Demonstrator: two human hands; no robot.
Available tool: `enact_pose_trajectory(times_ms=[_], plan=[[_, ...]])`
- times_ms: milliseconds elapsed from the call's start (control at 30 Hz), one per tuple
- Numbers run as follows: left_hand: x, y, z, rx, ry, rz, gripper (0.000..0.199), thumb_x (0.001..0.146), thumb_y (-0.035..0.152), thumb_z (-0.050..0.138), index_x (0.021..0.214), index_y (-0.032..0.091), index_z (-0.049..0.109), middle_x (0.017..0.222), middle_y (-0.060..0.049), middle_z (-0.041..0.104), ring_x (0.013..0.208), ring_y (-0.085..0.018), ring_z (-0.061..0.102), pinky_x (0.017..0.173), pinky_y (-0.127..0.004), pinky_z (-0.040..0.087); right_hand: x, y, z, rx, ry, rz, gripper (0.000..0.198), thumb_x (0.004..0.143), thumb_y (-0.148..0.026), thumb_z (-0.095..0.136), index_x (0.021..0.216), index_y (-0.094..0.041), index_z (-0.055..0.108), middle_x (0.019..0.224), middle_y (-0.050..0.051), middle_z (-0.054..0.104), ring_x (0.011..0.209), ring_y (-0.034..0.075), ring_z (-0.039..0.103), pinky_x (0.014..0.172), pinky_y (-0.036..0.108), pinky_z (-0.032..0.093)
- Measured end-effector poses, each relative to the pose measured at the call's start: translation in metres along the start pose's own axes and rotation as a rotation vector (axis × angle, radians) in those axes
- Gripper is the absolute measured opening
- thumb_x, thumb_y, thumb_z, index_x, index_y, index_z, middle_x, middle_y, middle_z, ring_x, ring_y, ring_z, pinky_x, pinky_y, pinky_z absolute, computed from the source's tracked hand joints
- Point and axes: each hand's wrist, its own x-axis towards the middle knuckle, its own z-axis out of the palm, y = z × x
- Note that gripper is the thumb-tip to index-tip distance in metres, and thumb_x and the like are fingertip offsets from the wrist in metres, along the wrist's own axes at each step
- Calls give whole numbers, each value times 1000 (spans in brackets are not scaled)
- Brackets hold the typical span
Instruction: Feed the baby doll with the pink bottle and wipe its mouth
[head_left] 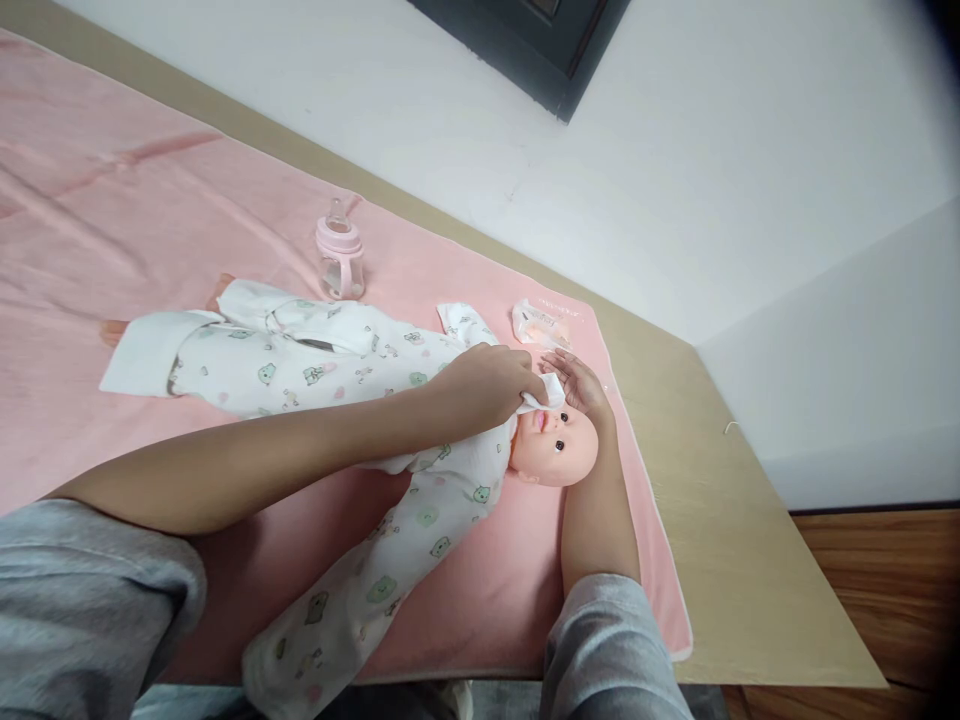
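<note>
A baby doll lies on its back, its head to the right, dressed in a white outfit printed with small green animals. Reaching across its chest, my left hand is closed on a small folded white cloth, which touches the side of the doll's face by the mouth. My right hand rests just beyond the head, palm turned up and fingers stretched out, with its forearm passing behind the crown. Part of the doll's cheek is hidden by the cloth.
Under the doll a pink blanket covers much of the tan table. A pink-topped baby bottle stands near the doll's legs. A crumpled clear plastic packet lies near my right fingertips. A white wall borders the table's far side.
</note>
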Motion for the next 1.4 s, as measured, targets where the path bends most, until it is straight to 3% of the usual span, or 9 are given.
enact_pose_trajectory(times_ms=[267, 500, 1100, 1300, 1400], plan=[[-4, 12, -7, -192, -2, 9, 45, 82, 3, 45, 104, 26, 77, 83, -1, 65, 81, -16, 59, 75, -27, 42, -1, 0, 0, -22, -14, -5, 16, 82, -26, 68, 97, -20, 67, 101, 6, 76, 99, 18, 73, 103, 35, 56], [-4, 11, -1, -108, -32, 25, 48, 84, 5, 42, 108, 29, 76, 80, -3, 60, 78, -18, 58, 72, -30, 42, -3, -2, 2, 2, -12, -1, 19, 81, -26, 70, 97, -16, 68, 101, 10, 75, 97, 20, 73, 103, 36, 56], [0, 6, 0, -34, -38, 17, 51, 84, 0, 43, 113, 28, 74, 87, -4, 61, 86, -20, 57, 80, -32, 42, -1, 1, -1, 7, -13, 4, 19, 82, -27, 69, 98, -18, 67, 100, 8, 76, 97, 19, 73, 99, 34, 58], [-3, 6, -20, -163, 44, -34, 43, 85, 5, 44, 111, 23, 74, 91, -5, 63, 92, -19, 59, 83, -31, 45, -6, -9, 4, -70, -46, -10, 30, 78, -33, 74, 105, -22, 67, 104, 5, 75, 96, 19, 72, 93, 35, 60], [-5, -2, -33, -262, 148, -55, 36, 86, 10, 48, 105, 24, 75, 112, -6, 62, 103, -19, 60, 89, -32, 46, -14, -35, 11, -159, -128, -95, 27, 76, -39, 76, 99, -25, 71, 115, 3, 73, 101, 20, 70, 94, 36, 58]])
